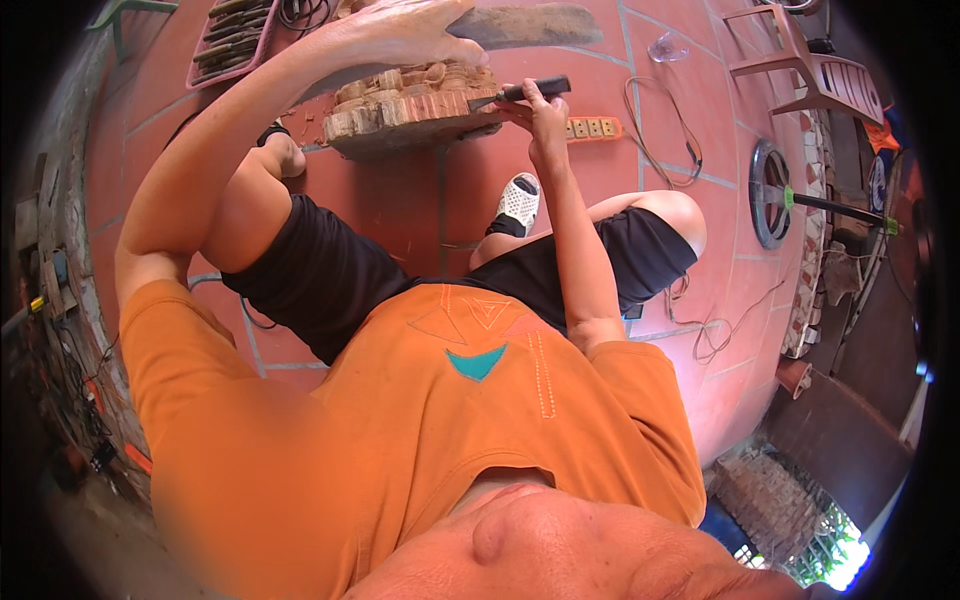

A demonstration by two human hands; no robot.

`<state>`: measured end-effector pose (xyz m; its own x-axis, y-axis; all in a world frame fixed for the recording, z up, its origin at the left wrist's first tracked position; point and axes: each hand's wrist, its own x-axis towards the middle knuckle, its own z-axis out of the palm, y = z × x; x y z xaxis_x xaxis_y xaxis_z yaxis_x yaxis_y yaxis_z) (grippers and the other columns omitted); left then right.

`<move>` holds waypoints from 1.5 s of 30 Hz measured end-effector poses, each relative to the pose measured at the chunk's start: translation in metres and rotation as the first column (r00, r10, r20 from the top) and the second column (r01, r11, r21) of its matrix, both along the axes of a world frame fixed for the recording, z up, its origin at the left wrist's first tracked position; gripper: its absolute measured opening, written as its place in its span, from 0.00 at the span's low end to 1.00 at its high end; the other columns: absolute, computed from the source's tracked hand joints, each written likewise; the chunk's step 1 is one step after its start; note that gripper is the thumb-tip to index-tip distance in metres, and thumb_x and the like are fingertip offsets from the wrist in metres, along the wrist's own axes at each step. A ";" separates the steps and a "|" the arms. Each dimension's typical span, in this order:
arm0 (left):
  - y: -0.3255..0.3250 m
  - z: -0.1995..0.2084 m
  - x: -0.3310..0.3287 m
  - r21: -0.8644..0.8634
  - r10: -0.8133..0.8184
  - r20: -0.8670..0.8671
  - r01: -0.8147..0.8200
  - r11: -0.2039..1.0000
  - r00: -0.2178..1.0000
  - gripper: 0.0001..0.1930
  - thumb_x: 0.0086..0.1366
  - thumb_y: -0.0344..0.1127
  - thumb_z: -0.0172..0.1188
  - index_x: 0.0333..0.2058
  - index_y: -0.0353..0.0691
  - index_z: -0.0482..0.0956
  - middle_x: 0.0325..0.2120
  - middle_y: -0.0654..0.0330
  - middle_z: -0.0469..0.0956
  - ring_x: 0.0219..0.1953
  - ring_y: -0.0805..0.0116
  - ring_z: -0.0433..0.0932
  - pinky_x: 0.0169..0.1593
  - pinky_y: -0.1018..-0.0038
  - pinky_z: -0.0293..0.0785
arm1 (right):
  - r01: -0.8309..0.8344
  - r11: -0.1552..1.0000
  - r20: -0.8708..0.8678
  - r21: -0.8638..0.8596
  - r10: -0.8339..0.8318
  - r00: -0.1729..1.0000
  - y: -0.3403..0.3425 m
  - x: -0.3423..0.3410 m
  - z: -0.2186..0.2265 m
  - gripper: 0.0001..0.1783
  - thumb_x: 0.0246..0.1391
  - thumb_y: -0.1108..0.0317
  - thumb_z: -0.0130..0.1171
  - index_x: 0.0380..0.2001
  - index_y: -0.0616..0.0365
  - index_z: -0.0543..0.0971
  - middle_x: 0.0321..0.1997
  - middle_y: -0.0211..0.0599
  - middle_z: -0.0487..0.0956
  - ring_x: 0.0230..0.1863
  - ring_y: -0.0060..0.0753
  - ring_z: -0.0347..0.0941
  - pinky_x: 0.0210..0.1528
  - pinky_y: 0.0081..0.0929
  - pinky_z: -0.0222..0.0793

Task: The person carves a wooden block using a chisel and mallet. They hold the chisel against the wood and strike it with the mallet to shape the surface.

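Observation:
A thick block of carved wood stands on the tiled floor in front of my legs. Its top is cut into rounded relief, and its near side is rough and reddish. In my right hand is a chisel, pinched by its black handle, with the metal blade pointing left at the block's right end. My left hand reaches over the far side of the block, closed around a greyish wooden club that sticks out to the right. Its fingertips are partly cut off by the top edge.
A pink tray of several carving tools lies at the far left. Right of the block are an orange power strip, a loose cord and a clear plastic item. Farther right stand a plastic chair and a round black base with a pole.

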<state>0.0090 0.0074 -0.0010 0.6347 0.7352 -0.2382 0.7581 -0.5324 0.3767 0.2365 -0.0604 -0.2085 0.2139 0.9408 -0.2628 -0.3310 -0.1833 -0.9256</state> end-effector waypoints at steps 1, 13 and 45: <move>0.000 0.002 0.000 -0.005 0.006 0.001 -0.006 1.000 1.000 0.32 0.61 0.55 0.63 0.45 0.24 0.76 0.34 0.36 0.82 0.40 0.41 0.84 0.43 0.53 0.79 | -0.005 1.000 -0.012 -0.031 0.005 1.000 -0.001 0.003 0.000 0.14 0.66 0.66 0.59 0.43 0.68 0.74 0.38 0.45 0.83 0.34 0.39 0.84 0.34 0.32 0.84; 0.012 -0.009 -0.023 0.030 -0.024 0.063 0.023 0.999 0.998 0.32 0.60 0.53 0.65 0.48 0.25 0.75 0.41 0.34 0.80 0.46 0.40 0.81 0.48 0.53 0.76 | -0.009 0.997 0.146 0.076 -0.002 0.989 -0.006 -0.006 0.008 0.11 0.65 0.69 0.59 0.43 0.68 0.77 0.41 0.49 0.84 0.39 0.41 0.85 0.41 0.35 0.85; -0.024 0.030 -0.005 -0.062 -0.015 0.135 0.023 0.998 0.991 0.34 0.63 0.56 0.61 0.51 0.25 0.73 0.43 0.32 0.80 0.47 0.38 0.81 0.50 0.52 0.76 | 0.038 0.972 0.365 0.231 -0.123 0.923 -0.022 -0.019 0.005 0.13 0.61 0.66 0.66 0.41 0.64 0.77 0.31 0.36 0.84 0.33 0.23 0.80 0.37 0.23 0.74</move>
